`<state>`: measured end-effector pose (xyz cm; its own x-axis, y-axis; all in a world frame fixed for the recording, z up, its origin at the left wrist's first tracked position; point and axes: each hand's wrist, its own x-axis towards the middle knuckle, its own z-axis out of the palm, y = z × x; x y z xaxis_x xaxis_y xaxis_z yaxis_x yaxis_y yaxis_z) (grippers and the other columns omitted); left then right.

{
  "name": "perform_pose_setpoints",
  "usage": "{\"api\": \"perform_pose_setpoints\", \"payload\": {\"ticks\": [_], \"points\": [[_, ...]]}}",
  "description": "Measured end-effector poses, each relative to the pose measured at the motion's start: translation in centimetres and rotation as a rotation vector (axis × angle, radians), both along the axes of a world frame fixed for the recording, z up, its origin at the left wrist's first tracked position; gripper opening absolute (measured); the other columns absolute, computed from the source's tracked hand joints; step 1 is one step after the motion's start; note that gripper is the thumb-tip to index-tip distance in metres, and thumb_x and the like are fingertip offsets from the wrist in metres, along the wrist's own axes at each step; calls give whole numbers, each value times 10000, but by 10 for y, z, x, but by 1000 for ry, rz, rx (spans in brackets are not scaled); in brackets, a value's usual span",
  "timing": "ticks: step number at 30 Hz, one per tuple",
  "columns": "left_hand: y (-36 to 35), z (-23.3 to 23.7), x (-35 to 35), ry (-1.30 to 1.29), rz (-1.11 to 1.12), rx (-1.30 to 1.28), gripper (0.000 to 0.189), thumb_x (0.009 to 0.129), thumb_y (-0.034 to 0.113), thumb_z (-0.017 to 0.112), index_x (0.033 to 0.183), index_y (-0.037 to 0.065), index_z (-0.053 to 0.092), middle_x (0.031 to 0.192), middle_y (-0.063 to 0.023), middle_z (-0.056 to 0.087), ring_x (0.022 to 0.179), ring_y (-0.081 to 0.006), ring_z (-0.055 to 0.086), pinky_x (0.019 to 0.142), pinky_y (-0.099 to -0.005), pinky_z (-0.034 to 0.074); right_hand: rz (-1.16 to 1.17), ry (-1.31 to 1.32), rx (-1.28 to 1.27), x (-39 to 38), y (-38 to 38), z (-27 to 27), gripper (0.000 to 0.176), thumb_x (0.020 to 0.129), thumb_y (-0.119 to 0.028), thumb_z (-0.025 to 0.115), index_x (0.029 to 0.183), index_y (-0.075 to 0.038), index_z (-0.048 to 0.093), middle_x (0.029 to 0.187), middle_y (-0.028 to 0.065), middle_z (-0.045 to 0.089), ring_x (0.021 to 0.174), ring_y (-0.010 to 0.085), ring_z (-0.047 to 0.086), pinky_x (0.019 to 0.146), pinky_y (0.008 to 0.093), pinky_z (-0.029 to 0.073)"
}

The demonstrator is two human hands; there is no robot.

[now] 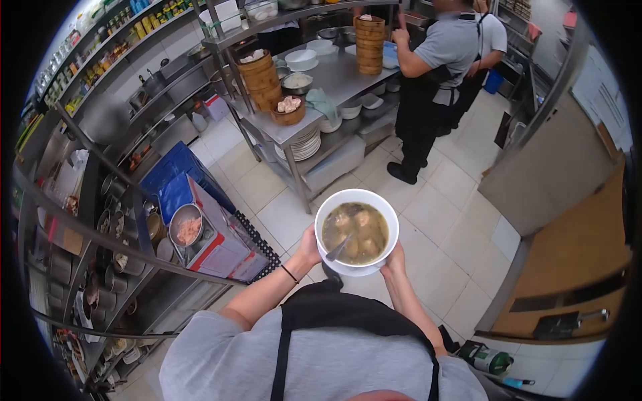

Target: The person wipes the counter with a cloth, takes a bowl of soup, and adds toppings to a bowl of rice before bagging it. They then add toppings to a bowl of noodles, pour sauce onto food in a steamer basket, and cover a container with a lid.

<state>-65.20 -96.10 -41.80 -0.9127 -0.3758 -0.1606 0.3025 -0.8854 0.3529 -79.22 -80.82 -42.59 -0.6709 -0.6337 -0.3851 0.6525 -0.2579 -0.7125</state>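
A white bowl (pixel 394 232) of soup is held out in front of my body, over the tiled floor. Dumpling-like pieces sit in the brownish broth, and a spoon (pixel 338 248) leans in it. Beneath the bowl shows the edge of a white saucer (pixel 354 271). My left hand (pixel 310 246) grips the left side, with a dark band on that wrist. On the right side, my right hand (pixel 394 259) closes around the lower edge. The bowl and saucer hide most of the fingers on both hands.
Ahead stands a steel table (pixel 338 83) with bamboo steamers (pixel 259 79) and stacked plates (pixel 299 146). Two people in aprons (pixel 435 80) stand beyond it. At left are shelves and a metal bowl of pink food (pixel 188 225) on a box. A wooden door (pixel 568 260) is at right.
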Motion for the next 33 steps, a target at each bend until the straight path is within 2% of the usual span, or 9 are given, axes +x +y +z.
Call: {"api": "perform_pose_setpoints", "payload": {"ticks": [4,6,12,18,20,26,30,32,33], "points": [[-65,4,-41,-119,32,-130,528,916,412,281,1267,25,362,1251,-147,441,1137,-271,446,973,-427,351,6,-61,34,-58,-76,-2,287,912,-115,351,1157,-2,449,1094,133,545,965,220,562,804,331,484],[-109,-28,-41,-131,-43,-180,606,888,501,320,1293,51,332,1269,-140,424,1151,-275,429,968,-426,344,13,-41,65,-92,-116,-3,297,914,-134,352,1162,-3,450,1105,133,542,973,223,559,808,333,481],[-232,-136,13,-940,-216,-468,520,864,391,460,1262,65,387,1177,-135,500,1025,-223,514,812,-372,448,-55,17,-17,-211,-251,-7,310,928,-158,321,1177,0,419,1130,131,526,1022,238,533,863,366,453],[-297,-225,67,-1259,67,-414,325,834,257,539,1095,64,517,804,-55,572,586,-138,547,493,-283,429,-99,25,-144,-320,-380,-17,284,923,-153,378,1173,-29,430,1118,117,531,991,238,547,832,384,469],[-297,-220,72,-1478,130,-358,236,829,196,537,1022,61,551,722,-57,547,504,-144,517,418,-259,392,-78,34,-147,-360,-424,-33,286,922,-163,389,1173,-33,433,1120,114,532,982,237,552,815,382,477],[-291,-233,74,-1421,270,-270,148,814,119,498,926,45,562,694,-59,531,517,-153,518,409,-287,408,11,6,-140,-441,-551,-54,304,902,-167,453,1180,-43,442,1107,100,542,971,232,557,798,374,482],[-300,-230,17,-1547,182,-790,188,803,122,531,975,54,567,742,-36,561,553,-139,539,450,-276,434,110,15,-118,-479,-627,-70,301,904,-165,444,1179,-41,443,1103,108,544,960,237,560,797,374,484],[-303,-220,-27,-1485,369,-421,239,806,136,532,1037,88,570,786,-23,578,606,-137,558,505,-277,448,150,-29,-72,-490,-655,-71,300,912,-169,419,1180,-36,440,1114,119,536,971,247,555,796,380,486],[-305,-206,-58,-1456,463,-55,265,808,143,530,1067,106,569,807,-17,583,634,-136,565,534,-280,452,132,-6,-67,-490,-665,-64,296,920,-169,390,1176,-28,439,1123,131,528,973,258,553,788,390,491]]}}
